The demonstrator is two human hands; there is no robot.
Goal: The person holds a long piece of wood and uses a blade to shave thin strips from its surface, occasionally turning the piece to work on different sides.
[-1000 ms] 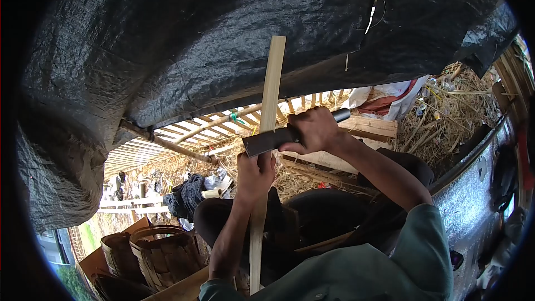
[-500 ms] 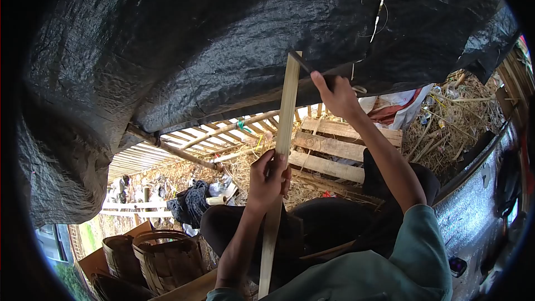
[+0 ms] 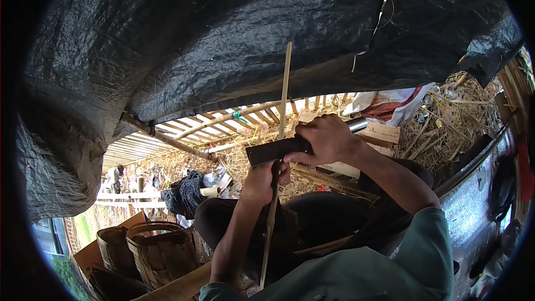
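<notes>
A long pale bamboo strip (image 3: 286, 86) stands roughly upright in front of me, its narrow edge towards me. My left hand (image 3: 261, 183) is closed around it at mid-length, and its lower end runs down past my knees. My right hand (image 3: 329, 142) grips a dark broad-bladed knife (image 3: 273, 151) with a shiny butt end sticking out behind the fist. The blade lies flat across the strip just above my left hand, hiding a short length of it. Both hands are close together, with the right thumb near the left fingers.
A black tarp (image 3: 223, 50) hangs across the top. Beyond my legs lie wooden boards (image 3: 379, 133) and straw litter (image 3: 440, 114). Woven baskets (image 3: 164, 253) stand at lower left beside a dark cloth bundle (image 3: 186, 194). A bamboo slat rack (image 3: 145, 147) and a white sack (image 3: 401, 103) are farther off.
My right hand has come down and left with the knife, from the strip's top end to just above my left hand. The strip has turned from its broad face to its edge.
</notes>
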